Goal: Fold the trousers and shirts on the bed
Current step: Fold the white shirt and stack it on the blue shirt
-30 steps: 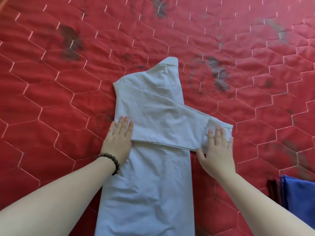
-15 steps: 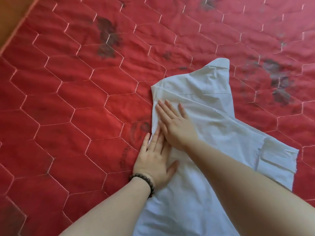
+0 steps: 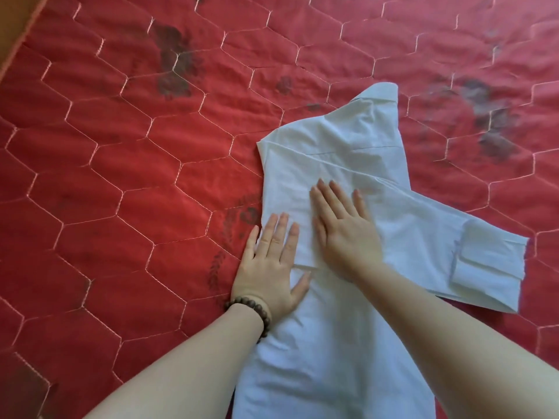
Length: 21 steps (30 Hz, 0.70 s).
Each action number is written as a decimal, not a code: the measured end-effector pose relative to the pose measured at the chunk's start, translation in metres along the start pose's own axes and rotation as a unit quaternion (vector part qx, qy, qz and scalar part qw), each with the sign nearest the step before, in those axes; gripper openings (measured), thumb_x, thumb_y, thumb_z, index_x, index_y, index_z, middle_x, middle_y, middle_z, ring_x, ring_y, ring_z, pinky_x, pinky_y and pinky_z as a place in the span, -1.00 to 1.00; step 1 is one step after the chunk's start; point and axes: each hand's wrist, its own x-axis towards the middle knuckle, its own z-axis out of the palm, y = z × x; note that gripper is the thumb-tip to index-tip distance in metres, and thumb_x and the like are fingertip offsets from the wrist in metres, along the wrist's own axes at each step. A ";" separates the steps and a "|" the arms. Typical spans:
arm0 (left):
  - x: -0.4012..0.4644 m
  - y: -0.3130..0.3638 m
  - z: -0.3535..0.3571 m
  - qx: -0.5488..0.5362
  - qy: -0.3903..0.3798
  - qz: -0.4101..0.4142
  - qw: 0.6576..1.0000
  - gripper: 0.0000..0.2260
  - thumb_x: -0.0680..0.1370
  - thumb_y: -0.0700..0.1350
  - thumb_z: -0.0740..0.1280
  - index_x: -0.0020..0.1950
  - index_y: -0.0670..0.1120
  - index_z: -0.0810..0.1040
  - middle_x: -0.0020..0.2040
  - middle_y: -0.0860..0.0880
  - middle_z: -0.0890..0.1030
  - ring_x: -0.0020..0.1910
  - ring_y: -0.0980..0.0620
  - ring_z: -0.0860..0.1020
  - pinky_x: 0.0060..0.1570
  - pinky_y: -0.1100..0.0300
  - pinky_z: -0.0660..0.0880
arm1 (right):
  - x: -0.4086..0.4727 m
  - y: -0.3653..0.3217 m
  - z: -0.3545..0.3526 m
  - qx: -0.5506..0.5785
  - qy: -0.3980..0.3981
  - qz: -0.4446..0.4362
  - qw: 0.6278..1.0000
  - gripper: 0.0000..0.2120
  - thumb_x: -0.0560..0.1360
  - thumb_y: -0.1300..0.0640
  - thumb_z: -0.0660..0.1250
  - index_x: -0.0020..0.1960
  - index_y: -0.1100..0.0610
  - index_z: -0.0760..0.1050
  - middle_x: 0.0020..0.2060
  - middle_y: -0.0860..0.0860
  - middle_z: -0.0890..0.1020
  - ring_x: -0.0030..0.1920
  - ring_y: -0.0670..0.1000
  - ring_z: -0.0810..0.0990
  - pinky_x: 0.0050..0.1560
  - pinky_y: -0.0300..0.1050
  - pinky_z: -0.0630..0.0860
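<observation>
A pale blue shirt point(image 3: 348, 164) is lying flat on the bed's red quilted cover point(image 3: 121, 176), right of the middle of the view, with its collar point(image 3: 381, 93) pointing away from the person and its body running down toward the lower edge. One sleeve point(image 3: 453, 246) is being laid across the shirt toward the right, and its cuff point(image 3: 490, 261) is seen folded back and reaching past the shirt's right side onto the cover. The left hand point(image 3: 272, 264) is being pressed flat at the shirt's left edge, fingers straight and close together, the little finger lying on the red cover, nothing being held in its grip; a dark beaded bracelet point(image 3: 251, 313) is being worn on that wrist. The right hand point(image 3: 344, 231) is being pressed flat on the folded sleeve just beside the left hand, fingers straight and slightly spread, its grip likewise holding nothing. Dark faded flower prints point(image 3: 174, 65) are seen on the cover. A strip of brown wood point(image 3: 15, 25) is showing at the upper left corner.
</observation>
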 end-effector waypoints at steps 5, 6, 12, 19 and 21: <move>-0.001 0.004 -0.007 0.033 -0.046 -0.009 0.998 -0.27 0.55 0.30 -0.11 0.58 -0.14 -0.02 0.59 -0.16 -0.05 0.57 -0.12 -0.08 0.50 -0.12 -0.05 | -0.050 0.065 -0.018 -0.020 -0.047 0.119 0.992 -0.40 0.57 -0.14 -0.24 0.58 0.03 -0.08 0.55 -0.09 -0.09 0.55 -0.07 -0.15 0.53 0.10 -0.20; -0.001 0.004 -0.008 0.047 -0.067 -0.016 0.997 -0.26 0.54 0.32 -0.19 0.58 -0.13 -0.12 0.59 -0.15 -0.13 0.57 -0.11 -0.16 0.51 -0.11 -0.13 | -0.063 0.079 -0.020 -0.026 -0.054 0.149 0.987 -0.40 0.58 -0.15 -0.26 0.57 0.02 -0.15 0.54 -0.11 -0.16 0.55 -0.08 -0.20 0.52 0.10 -0.23; 0.008 0.032 -0.044 0.098 -0.109 -0.091 0.985 -0.21 0.47 0.29 -0.25 0.57 -0.16 0.03 0.59 -0.17 -0.04 0.57 -0.09 -0.15 0.44 -0.27 -0.27 | -0.123 0.133 -0.043 -0.132 -0.098 0.251 0.954 -0.44 0.64 -0.05 -0.21 0.56 0.14 -0.20 0.57 0.02 -0.11 0.56 0.00 -0.17 0.49 0.18 -0.30; 0.065 0.145 -0.035 -0.008 -0.046 0.122 0.991 -0.48 0.64 0.00 -0.02 0.58 -0.12 0.01 0.59 -0.12 -0.15 0.56 -0.08 -0.22 0.51 -0.03 -0.26 | -0.121 0.096 -0.035 0.004 -0.070 0.083 0.994 -0.49 0.66 0.09 0.00 0.56 0.17 -0.02 0.56 0.06 -0.02 0.56 0.04 -0.12 0.51 -0.02 -0.29; 0.081 0.158 -0.022 0.010 -0.071 0.107 0.992 -0.48 0.65 0.05 -0.08 0.59 -0.03 -0.09 0.59 -0.05 -0.21 0.55 -0.05 -0.25 0.50 -0.07 -0.25 | -0.126 0.103 -0.025 -0.008 -0.055 0.112 0.992 -0.47 0.66 -0.06 -0.11 0.56 0.05 -0.19 0.55 -0.05 -0.15 0.54 -0.07 -0.25 0.50 -0.04 -0.36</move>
